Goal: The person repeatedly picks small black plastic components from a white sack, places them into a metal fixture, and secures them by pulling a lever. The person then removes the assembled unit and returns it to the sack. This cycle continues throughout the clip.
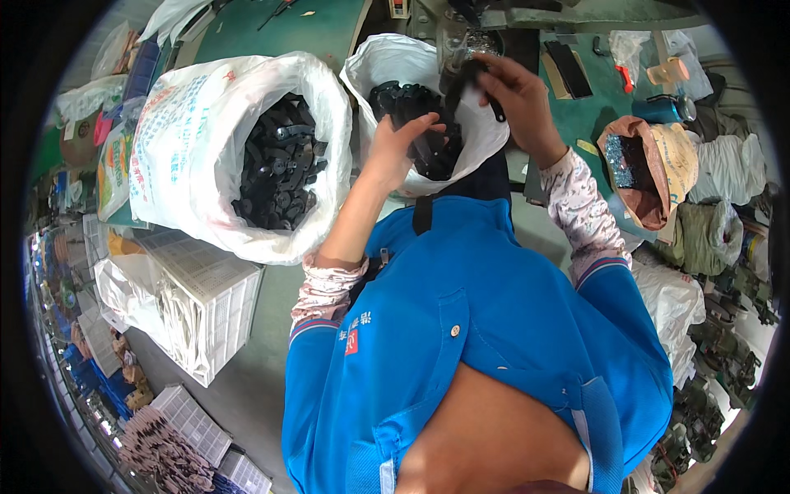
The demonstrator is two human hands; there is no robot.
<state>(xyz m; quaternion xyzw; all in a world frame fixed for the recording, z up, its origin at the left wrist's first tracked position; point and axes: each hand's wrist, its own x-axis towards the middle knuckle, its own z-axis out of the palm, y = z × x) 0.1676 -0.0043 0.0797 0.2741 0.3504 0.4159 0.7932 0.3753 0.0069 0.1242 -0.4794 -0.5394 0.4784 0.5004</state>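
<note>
My left hand (395, 150) is at the mouth of a white woven sack (369, 59), its thumb stretched across dark pieces and its other fingers partly hidden. Black plastic parts (405, 100) lie in the sack and against that hand; it appears closed around some of them. Over the far right rim, my right hand (520, 103) pinches a black curved part (469, 81), slightly blurred. A larger white sack (185, 152) on the left is opened wide, full of similar black parts (284, 165).
White plastic crates (218, 284) stand at the lower left. To the right, a brown paper bag (646, 177) holds small shiny pieces. A blue bottle (662, 109) and a black flat object (568, 70) rest on the green table (588, 123). Machinery (510, 18) borders the far side.
</note>
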